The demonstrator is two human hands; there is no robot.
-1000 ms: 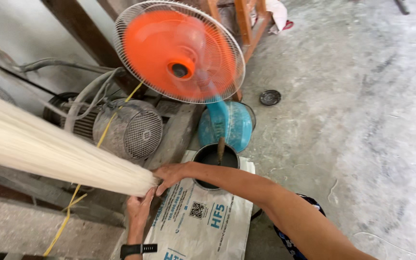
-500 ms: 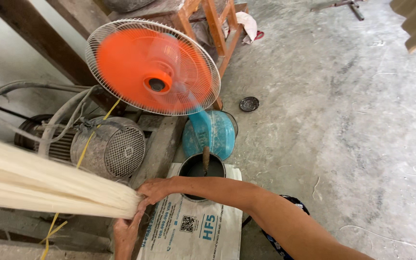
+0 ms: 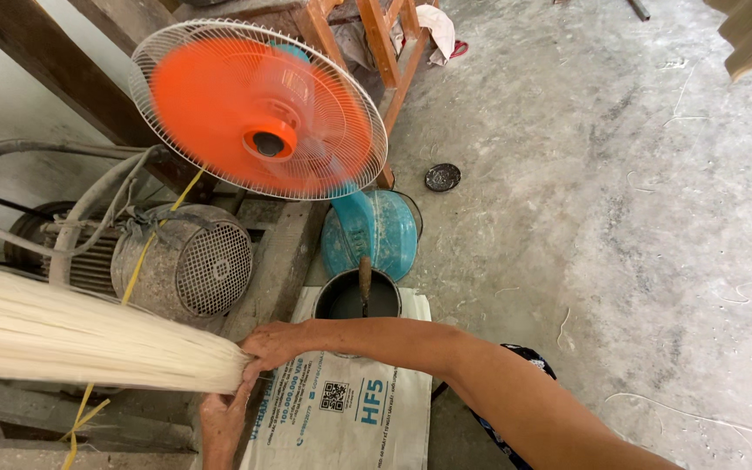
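A thick sheet of pale cream noodle strands (image 3: 71, 335) stretches in from the left edge. My right hand (image 3: 273, 345) is closed over its end, the arm reaching in from the lower right. Just below, my left hand (image 3: 221, 419) comes up from the bottom edge and touches the underside of the same strand end, fingers curled around it. A white printed sack (image 3: 341, 409) lies under both hands.
A spinning orange fan (image 3: 258, 113) in a white cage stands above a dusty grey electric motor (image 3: 176, 261). A dark tin with a stick (image 3: 360, 296) and the fan's teal base (image 3: 376, 231) sit on the concrete floor (image 3: 620, 218). Wooden beams (image 3: 36, 61) and a wooden frame (image 3: 393, 43) stand behind.
The view has shifted, so fan, motor and tin sit lower and further right in frame. Both hands stay on the end of the noodle strands throughout.
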